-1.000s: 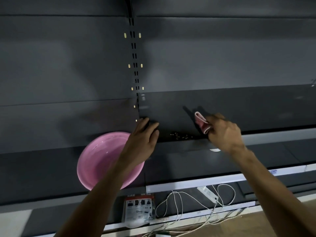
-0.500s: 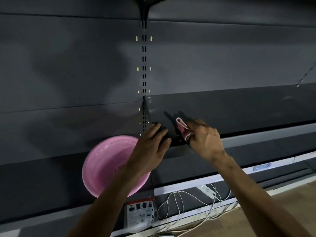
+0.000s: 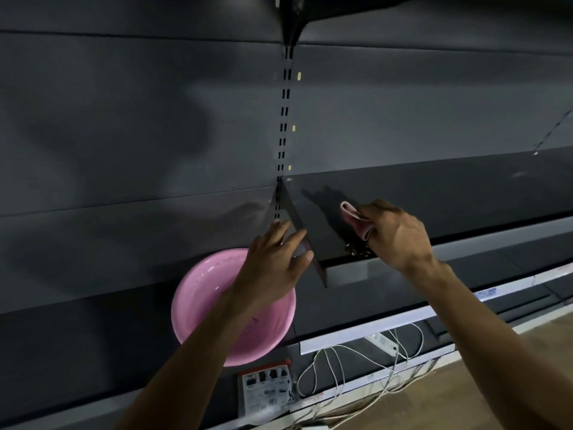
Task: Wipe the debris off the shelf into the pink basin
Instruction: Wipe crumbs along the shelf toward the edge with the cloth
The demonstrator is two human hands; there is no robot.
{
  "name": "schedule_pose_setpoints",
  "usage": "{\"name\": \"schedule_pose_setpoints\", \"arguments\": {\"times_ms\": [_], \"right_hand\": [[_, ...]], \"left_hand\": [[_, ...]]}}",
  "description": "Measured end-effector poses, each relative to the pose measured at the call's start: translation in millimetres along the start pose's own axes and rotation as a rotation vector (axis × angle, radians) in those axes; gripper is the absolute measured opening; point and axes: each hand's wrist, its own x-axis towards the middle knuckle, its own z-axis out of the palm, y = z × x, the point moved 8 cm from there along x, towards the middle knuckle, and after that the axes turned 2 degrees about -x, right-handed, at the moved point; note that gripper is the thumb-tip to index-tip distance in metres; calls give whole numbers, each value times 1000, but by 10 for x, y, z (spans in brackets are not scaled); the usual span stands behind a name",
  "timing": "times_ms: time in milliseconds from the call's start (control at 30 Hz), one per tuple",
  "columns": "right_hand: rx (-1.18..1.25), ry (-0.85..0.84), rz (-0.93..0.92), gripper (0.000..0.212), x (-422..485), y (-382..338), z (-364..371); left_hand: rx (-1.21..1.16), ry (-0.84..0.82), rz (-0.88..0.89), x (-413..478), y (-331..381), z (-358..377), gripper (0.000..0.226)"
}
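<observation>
A: What does the pink basin [image 3: 201, 293] look like?
B: Round, glossy plastic, its open mouth facing up toward the camera. It lies under the left end of the dark shelf [image 3: 434, 193], at about 7 o'clock from the left hand [image 3: 273, 268], whose forearm crosses over it.

A: And the debris [image 3: 356, 250]?
B: A small cluster of brownish bits at the shelf's front edge, just beside the right hand [image 3: 393, 234], at 6 o'clock from the pink-and-white cloth [image 3: 353, 217].

A: Which way does the shelf run?
B: Its long axis goes from the slotted upright [image 3: 285, 119] out toward 3 o'clock, rising slightly.

A: The hands?
B: The left hand's fingers are straight and spread at the shelf's left end. The right hand's fingers are curled around the folded cloth, which rests on the shelf.

A: Any writing?
B: A red-topped package [image 3: 268, 392] at 6 o'clock from the basin shows printed pictures and a large "U"; the rest is too blurred. A blue-and-white tag [image 3: 486, 293] on the white rail is unreadable. White cables [image 3: 341, 367] and a power strip [image 3: 383, 341] lie nearby.
</observation>
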Motion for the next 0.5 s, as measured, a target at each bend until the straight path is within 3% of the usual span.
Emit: {"name": "schedule_pose_setpoints", "arguments": {"times_ms": [167,333,400,500], "right_hand": [[-14,6,20,63,35,-184,-44],[-54,56,-16,78,59,-407,-104],[-77,103,-43,72,92,-520,-118],[-80,187,-96,44,140,-769,-159]], "left_hand": [[11,-23,-23,-105,-255,-106,56],[-3,3,-28,-198,-445,-237,57],[-8,8,-33,-238,-522,-312,56],[-11,34,-57,-308,-647,-463,56]]}}
